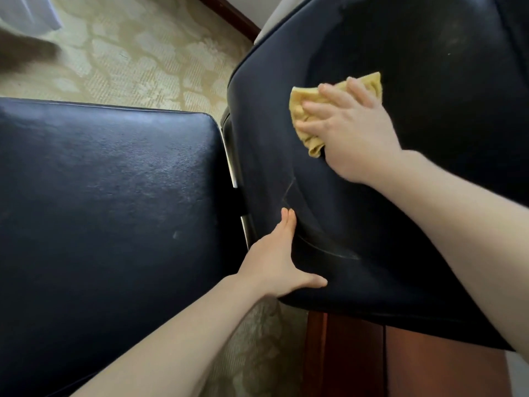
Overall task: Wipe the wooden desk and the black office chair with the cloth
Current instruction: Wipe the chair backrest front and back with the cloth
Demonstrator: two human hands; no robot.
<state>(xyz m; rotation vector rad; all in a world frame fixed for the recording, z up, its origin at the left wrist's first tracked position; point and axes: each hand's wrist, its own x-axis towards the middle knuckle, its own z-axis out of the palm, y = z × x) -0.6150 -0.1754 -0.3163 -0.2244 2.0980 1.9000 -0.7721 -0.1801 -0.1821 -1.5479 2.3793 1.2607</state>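
Fingers (320, 108) of the right hand (355, 133) lie spread, pressing the yellow cloth (306, 116) flat against the black office chair (429, 196). The left hand (274, 262), fingers straight and together, steadies its edge. Overlapping strokes with even pressure should clean best.

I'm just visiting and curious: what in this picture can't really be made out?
Head view:
1. Reddish-brown wooden panel: mostly hidden by the black leather chair and cut by the bottom edge.
2. Crumpled yellow cloth: its middle is covered by the right hand.
3. Dark shape in the top left corner: blurred and cut by the edge.
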